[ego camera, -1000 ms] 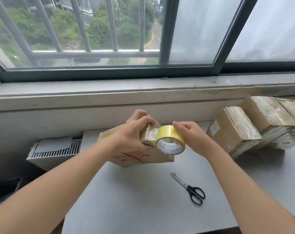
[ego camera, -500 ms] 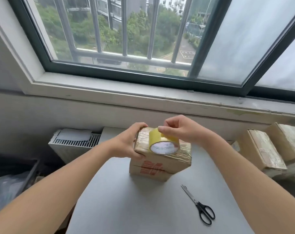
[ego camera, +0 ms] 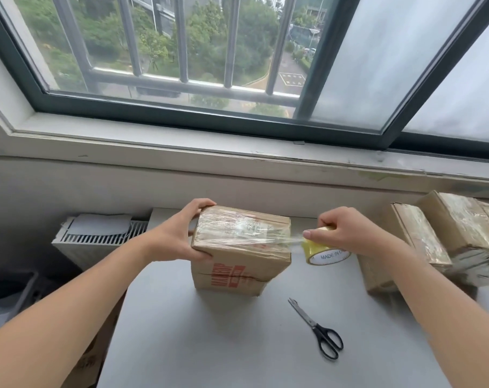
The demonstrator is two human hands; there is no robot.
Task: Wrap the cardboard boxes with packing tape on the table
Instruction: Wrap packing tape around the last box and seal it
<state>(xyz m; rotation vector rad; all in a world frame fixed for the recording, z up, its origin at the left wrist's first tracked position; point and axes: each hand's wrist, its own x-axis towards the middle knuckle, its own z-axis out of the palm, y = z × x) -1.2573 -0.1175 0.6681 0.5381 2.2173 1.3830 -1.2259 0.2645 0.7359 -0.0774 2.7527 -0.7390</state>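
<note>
Your left hand [ego camera: 179, 236] grips the left end of the cardboard box [ego camera: 237, 264], with the fingers curled over the far top edge and the thumb pressed along the near edge. The box stands on the grey table [ego camera: 209, 345], directly right of this hand. It has red print on the face toward you and clear tape over its top.

Your right hand [ego camera: 347, 233] is curled over the tape roll [ego camera: 326, 254] and holds it from above, just off the right end of the box and apart from it. A strip of clear tape [ego camera: 293, 239] runs taut from the roll, left of your right hand, to the top right edge of the box. The roll's core faces you, with a white label that begins "MADE IN".

Below and slightly left of your right hand, black-handled scissors [ego camera: 319, 329] lie flat on the table, blades closed and pointing away from you. Just right of your right hand, partly behind the forearm, taped boxes [ego camera: 416, 239] stand tilted side by side. Left of your left hand, beyond the table edge, sits a white radiator [ego camera: 98, 236].
</note>
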